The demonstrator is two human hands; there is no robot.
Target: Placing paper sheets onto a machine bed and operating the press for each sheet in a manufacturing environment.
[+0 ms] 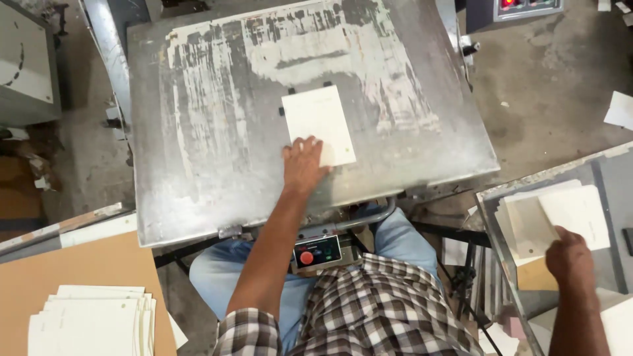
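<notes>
Two hands at work, both bare. Left hand (303,163) flat, fingers spread, pressing lower-left corner of white card (319,125); not clenched, no grasp. Card lies approx. centre of worn steel desk (198,165), at 12 o'clock from the person. Right hand (568,256) at 3 o'clock, resting on fanned card stack (554,217) in side tray (501,224); grip hidden, cannot tell. Second card pile (92,323) at 8 o'clock on brown board (79,264). Control box w/ red button (317,252) under desk edge.
</notes>
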